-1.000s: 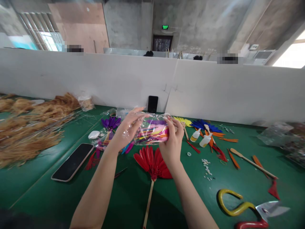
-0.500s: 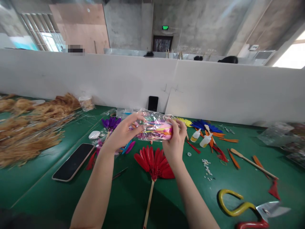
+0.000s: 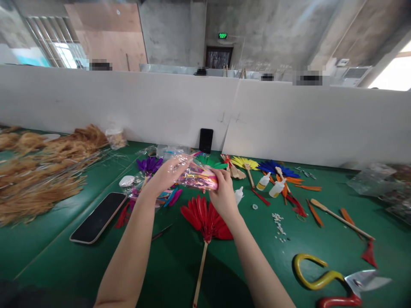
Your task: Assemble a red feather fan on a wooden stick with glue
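Note:
Between my hands is a clear plastic bag (image 3: 199, 177) filled with thin pieces in pink, purple, yellow and orange. My left hand (image 3: 168, 174) is closed on the bag's left end, over its crinkled plastic. At the right end, my right hand (image 3: 224, 191) grips the bag between thumb and fingers. Just below the bag, a red feather fan (image 3: 205, 218) lies on the green table with its thin wooden handle toward me. A green feather fan (image 3: 210, 161) and a purple feather fan (image 3: 149, 166) lie behind and to the left.
Yellow-and-red-handled scissors (image 3: 337, 280) lie at the lower right. Two glue bottles (image 3: 263, 182) stand near a blue feather fan (image 3: 279, 169). A phone (image 3: 98, 217) and tan fibre bundles (image 3: 48, 171) are on the left. A white partition (image 3: 160, 111) crosses behind the table.
The bag and my right hand have shifted left and slightly down, and the bag is narrower. The green fan, a yellow fan's handle and a third bottle now show behind them.

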Demonstrator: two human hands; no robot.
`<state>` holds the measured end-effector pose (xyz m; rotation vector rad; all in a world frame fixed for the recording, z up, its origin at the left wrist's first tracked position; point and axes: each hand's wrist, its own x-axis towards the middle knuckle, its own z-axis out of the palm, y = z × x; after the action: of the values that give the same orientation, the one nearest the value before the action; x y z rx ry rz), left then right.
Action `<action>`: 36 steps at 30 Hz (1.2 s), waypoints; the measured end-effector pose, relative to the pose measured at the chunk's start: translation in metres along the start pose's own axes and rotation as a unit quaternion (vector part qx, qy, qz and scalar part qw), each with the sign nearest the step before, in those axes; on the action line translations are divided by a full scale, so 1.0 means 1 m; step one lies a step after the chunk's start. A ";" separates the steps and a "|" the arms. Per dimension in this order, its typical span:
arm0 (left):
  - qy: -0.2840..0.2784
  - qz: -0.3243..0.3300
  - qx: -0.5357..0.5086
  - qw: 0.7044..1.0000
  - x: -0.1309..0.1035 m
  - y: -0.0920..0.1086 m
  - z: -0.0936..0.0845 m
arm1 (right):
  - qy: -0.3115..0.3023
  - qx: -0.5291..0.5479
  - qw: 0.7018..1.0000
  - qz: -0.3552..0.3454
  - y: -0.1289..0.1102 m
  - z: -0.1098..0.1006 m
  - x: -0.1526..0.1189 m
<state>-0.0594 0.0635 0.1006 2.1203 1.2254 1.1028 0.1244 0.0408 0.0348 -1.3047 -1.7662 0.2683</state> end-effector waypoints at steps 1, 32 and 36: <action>-0.003 -0.002 -0.001 1.000 0.000 -0.001 -0.002 | -0.005 -0.002 1.000 0.007 0.002 0.001 0.000; 0.287 0.039 0.065 0.955 0.006 -0.007 0.006 | 0.031 -0.013 0.999 0.029 0.007 0.007 0.001; 0.214 0.047 0.093 0.971 0.008 -0.009 0.010 | 0.012 0.003 1.000 0.020 0.003 0.005 0.000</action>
<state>-0.0536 0.0746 0.0917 2.1633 1.4794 1.6073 0.1228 0.0434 0.0298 -1.3346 -1.7190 0.2788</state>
